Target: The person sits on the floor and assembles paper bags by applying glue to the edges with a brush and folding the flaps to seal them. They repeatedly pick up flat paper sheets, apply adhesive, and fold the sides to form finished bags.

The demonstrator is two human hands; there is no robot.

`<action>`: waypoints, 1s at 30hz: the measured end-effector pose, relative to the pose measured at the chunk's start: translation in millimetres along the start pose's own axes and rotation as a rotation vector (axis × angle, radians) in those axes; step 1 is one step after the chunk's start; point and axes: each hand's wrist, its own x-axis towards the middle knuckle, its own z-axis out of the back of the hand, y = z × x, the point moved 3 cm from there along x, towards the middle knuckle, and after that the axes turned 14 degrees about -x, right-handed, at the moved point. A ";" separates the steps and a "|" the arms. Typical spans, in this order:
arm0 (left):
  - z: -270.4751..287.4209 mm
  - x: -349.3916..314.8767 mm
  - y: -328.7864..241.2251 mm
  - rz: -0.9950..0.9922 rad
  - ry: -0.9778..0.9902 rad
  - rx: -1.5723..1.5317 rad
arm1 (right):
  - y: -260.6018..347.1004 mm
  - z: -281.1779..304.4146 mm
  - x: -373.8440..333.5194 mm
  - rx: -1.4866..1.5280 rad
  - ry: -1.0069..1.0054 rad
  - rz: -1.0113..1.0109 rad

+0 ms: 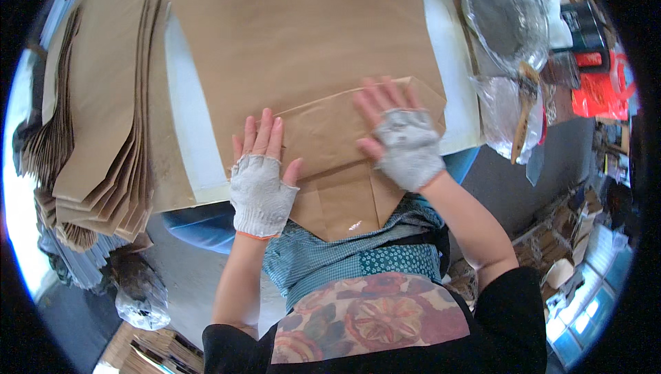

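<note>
A large brown kraft paper bag (pixel 310 37) lies flat before me, its near end folded into a layered flap (pixel 323 130). The pointed tip of that end (pixel 344 212) hangs over the table's front edge toward my lap. My left hand (pixel 263 178), in a white fingerless knit glove, rests with fingers stretched out on the left part of the fold. Across the right part lies my right hand (pixel 399 133), gloved alike, its fingers spread and slightly blurred. Neither hand grips anything.
Stacked folded paper bags (pixel 103 112) fill the table's left side. On the right stand a plastic-lined basin (pixel 506 13), a wooden-handled brush (pixel 525 116), a dark mug (pixel 585 30) and a red plastic bag (pixel 599 95). A clear plastic bag (pixel 141 298) sits on the floor at lower left.
</note>
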 end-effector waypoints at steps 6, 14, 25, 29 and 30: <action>-24.4 7.0 -51.1 -0.061 -0.008 -0.103 | 28.4 -5.3 6.2 -0.163 -0.073 -0.025; 35.2 -35.6 55.7 0.218 -0.184 0.072 | -50.9 1.9 -31.0 -0.094 -0.074 -0.196; -11.2 31.9 -22.9 -0.305 0.032 -0.105 | -118.7 -20.5 -54.1 1.400 -0.024 -0.928; 80.8 34.3 33.0 0.037 -0.512 -0.530 | -102.0 -18.4 -43.3 1.135 0.074 -0.780; 96.3 27.3 59.8 0.175 -0.640 -0.957 | -98.3 -10.9 -39.2 1.131 0.068 -0.770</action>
